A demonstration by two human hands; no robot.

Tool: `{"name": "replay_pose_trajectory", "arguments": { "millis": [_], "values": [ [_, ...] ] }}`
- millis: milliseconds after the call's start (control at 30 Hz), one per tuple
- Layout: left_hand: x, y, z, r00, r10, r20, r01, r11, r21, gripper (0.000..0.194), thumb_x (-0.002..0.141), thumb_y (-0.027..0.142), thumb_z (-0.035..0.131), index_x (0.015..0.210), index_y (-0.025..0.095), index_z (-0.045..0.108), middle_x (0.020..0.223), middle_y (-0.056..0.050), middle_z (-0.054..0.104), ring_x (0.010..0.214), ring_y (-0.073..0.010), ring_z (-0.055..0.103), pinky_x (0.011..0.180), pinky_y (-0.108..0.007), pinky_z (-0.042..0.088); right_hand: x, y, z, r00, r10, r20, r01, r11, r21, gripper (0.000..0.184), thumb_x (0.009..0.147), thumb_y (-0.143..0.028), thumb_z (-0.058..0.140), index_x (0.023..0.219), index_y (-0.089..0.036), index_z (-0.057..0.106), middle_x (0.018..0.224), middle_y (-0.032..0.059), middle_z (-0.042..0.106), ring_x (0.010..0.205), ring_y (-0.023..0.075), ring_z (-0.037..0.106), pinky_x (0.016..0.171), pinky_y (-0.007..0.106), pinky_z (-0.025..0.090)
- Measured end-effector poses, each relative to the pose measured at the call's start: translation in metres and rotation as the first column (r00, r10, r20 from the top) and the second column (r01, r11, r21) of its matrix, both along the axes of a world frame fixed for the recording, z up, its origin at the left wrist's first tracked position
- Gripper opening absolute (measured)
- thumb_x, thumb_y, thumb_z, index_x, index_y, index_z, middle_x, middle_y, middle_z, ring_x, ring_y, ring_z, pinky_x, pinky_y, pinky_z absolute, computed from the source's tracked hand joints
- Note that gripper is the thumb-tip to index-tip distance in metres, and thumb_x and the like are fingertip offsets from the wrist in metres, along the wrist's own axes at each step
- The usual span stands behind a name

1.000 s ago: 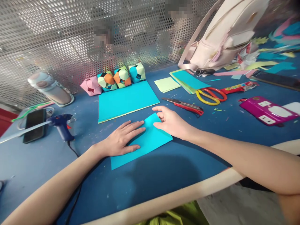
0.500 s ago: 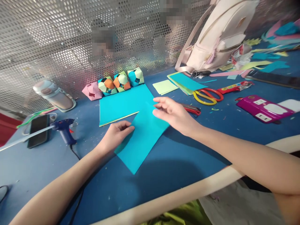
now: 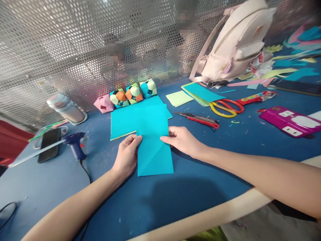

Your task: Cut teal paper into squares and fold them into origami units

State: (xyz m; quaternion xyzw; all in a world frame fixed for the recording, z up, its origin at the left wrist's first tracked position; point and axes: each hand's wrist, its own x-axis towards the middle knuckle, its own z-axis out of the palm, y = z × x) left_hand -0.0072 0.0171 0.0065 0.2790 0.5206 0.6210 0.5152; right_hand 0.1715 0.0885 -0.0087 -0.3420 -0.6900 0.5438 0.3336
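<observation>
My left hand grips the left edge of a blue sheet of paper, thumb on top and fingers beneath. On the opposite edge my right hand pinches the same sheet between thumb and fingers. The sheet stands lengthwise before me, with a faint diagonal crease across its lower part. Behind it lies a stack of blue paper, partly covered by the held sheet. Several folded paper balls in pink, orange, green and blue sit in a row beyond the stack.
To the left are a glue gun, a phone and a bottle. On the right lie a red utility knife, scissors, green paper and a purple power strip. A backpack leans against the perforated metal panel.
The blue sheet has turned from slanted to upright before me. My right hand has moved down to its right edge and now pinches it, uncovering the utility knife.
</observation>
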Motion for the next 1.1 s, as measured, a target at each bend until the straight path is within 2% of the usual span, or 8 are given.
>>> {"name": "replay_pose_trajectory", "arguments": {
  "millis": [200, 433, 567, 733, 867, 933, 1033, 1100],
  "values": [
    [-0.003, 0.0, -0.005, 0.99, -0.124, -0.062, 0.124, 0.992, 0.003, 0.028, 0.061, 0.027, 0.082, 0.075, 0.016, 0.061, 0.067, 0.004, 0.063, 0.059, -0.0092, 0.056, 0.058, -0.022, 0.045, 0.006, 0.009, 0.0, 1.0, 0.007, -0.008, -0.006, 0.997, 0.073, 0.026, 0.075, -0.042, 0.064, 0.069, -0.018, 0.058, 0.066, 0.0004, 0.057, 0.064, 0.0155, 0.05, 0.057, 0.029, 0.039],
    [-0.007, 0.0, -0.011, 0.979, -0.153, -0.136, 0.159, 0.987, 0.034, 0.023, 0.065, 0.026, 0.079, 0.073, 0.016, 0.06, 0.063, 0.004, 0.061, 0.055, -0.0078, 0.052, 0.054, -0.02, 0.042, 0.008, 0.011, -0.002, 0.988, 0.14, -0.057, -0.138, 0.99, 0.035, 0.023, 0.078, -0.039, 0.062, 0.079, -0.016, 0.061, 0.07, -0.0003, 0.06, 0.062, 0.0134, 0.052, 0.058, 0.028, 0.042],
    [-0.009, 0.001, -0.014, 0.986, -0.148, -0.073, 0.15, 0.988, 0.032, 0.025, 0.063, 0.026, 0.081, 0.073, 0.015, 0.06, 0.061, 0.004, 0.06, 0.055, -0.0086, 0.054, 0.054, -0.02, 0.044, 0.011, 0.014, -0.004, 0.991, 0.134, -0.005, -0.131, 0.979, 0.158, 0.02, 0.081, -0.034, 0.059, 0.073, -0.016, 0.065, 0.068, -0.0002, 0.062, 0.062, 0.0137, 0.054, 0.057, 0.027, 0.043],
    [-0.011, 0.003, -0.014, 0.987, -0.135, -0.083, 0.136, 0.991, 0.011, 0.026, 0.063, 0.03, 0.082, 0.077, 0.016, 0.065, 0.061, 0.002, 0.063, 0.054, -0.0096, 0.056, 0.051, -0.019, 0.044, 0.013, 0.016, -0.007, 0.99, 0.143, -0.005, -0.139, 0.968, 0.207, 0.025, 0.079, -0.027, 0.06, 0.099, -0.02, 0.074, 0.095, 0.0024, 0.073, 0.086, 0.0197, 0.066, 0.073, 0.032, 0.054],
    [-0.013, 0.002, -0.009, 0.987, -0.151, -0.059, 0.153, 0.988, 0.026, 0.032, 0.054, 0.028, 0.086, 0.08, 0.016, 0.073, 0.074, -0.002, 0.071, 0.065, -0.0123, 0.063, 0.062, -0.023, 0.051, 0.013, 0.016, -0.007, 0.982, 0.187, -0.028, -0.18, 0.968, 0.173, 0.026, 0.081, -0.023, 0.058, 0.102, -0.023, 0.074, 0.101, 0.0004, 0.074, 0.094, 0.0194, 0.068, 0.084, 0.033, 0.056],
    [-0.013, 0.002, -0.007, 0.985, -0.163, -0.059, 0.165, 0.986, 0.017, 0.033, 0.051, 0.029, 0.087, 0.078, 0.016, 0.075, 0.072, -0.002, 0.072, 0.061, -0.0113, 0.062, 0.06, -0.022, 0.05, 0.013, 0.016, -0.007, 0.973, 0.222, -0.064, -0.208, 0.963, 0.171, 0.025, 0.083, -0.025, 0.059, 0.102, -0.024, 0.074, 0.105, 0.0001, 0.073, 0.098, 0.0185, 0.068, 0.087, 0.032, 0.055],
    [-0.011, 0.001, -0.005, 0.987, -0.144, -0.069, 0.143, 0.99, -0.017, 0.03, 0.05, 0.031, 0.087, 0.073, 0.016, 0.076, 0.068, -0.003, 0.072, 0.056, -0.0105, 0.06, 0.055, -0.02, 0.047, 0.014, 0.016, -0.005, 0.961, 0.252, -0.109, -0.215, 0.938, 0.27, 0.023, 0.084, -0.027, 0.061, 0.103, -0.024, 0.074, 0.111, 0.0029, 0.071, 0.104, 0.0179, 0.066, 0.09, 0.031, 0.054],
    [-0.01, 0.001, -0.004, 0.989, -0.131, -0.075, 0.129, 0.991, -0.023, 0.028, 0.05, 0.029, 0.087, 0.072, 0.016, 0.076, 0.068, -0.004, 0.073, 0.059, -0.0118, 0.062, 0.058, -0.022, 0.049, 0.015, 0.015, -0.004, 0.952, 0.286, -0.107, -0.222, 0.889, 0.4, 0.024, 0.085, -0.024, 0.061, 0.107, -0.023, 0.072, 0.116, 0.0054, 0.069, 0.107, 0.0175, 0.064, 0.093, 0.032, 0.052]
  ]
}}
